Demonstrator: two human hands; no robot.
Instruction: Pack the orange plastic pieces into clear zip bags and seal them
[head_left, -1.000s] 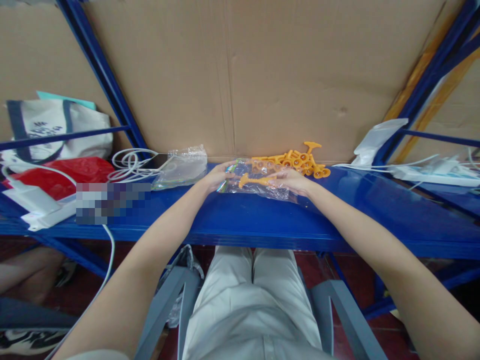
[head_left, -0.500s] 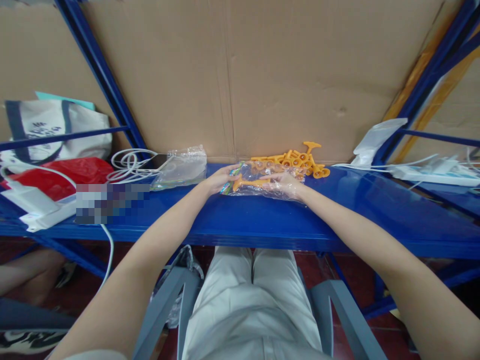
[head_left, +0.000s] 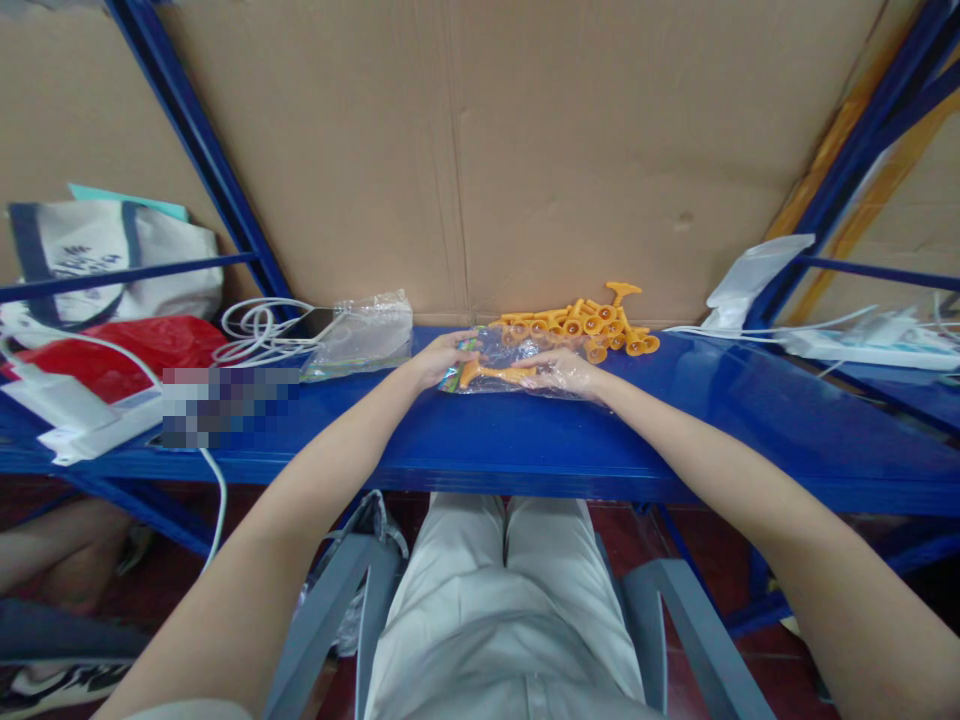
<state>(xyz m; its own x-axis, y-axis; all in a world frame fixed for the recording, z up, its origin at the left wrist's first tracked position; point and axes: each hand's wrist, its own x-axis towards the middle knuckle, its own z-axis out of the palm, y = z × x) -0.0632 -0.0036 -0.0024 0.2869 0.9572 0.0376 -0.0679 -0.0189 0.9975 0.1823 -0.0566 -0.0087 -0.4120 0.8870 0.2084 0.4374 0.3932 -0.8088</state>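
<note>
A clear plastic bag (head_left: 487, 385) with a colourful printed end lies in front of me on the blue shelf. My left hand (head_left: 439, 360) is closed on the printed left end of it. Inside or under the film is an orange T-shaped plastic piece (head_left: 487, 374), its crossbar end towards the left hand. My right hand (head_left: 562, 370) has its fingers at the other end of this piece, with film around or over the hand; I cannot tell which. Just behind, several more orange pieces (head_left: 592, 325) with flared round ends lie heaped, partly seen through the film.
Another clear bag (head_left: 364, 335) lies to the left, near a coiled white cable (head_left: 262, 330). Further left are a red bag (head_left: 142, 345), a white power strip (head_left: 105, 425) and a canvas bag (head_left: 165, 250). A second power strip (head_left: 870, 345) sits far right. Cardboard (head_left: 562, 150) stands behind.
The orange piece in the bag has shifted slightly left, towards my left hand. My right hand's fingers have changed pose a little on it, while the left hand stays nearly still.
</note>
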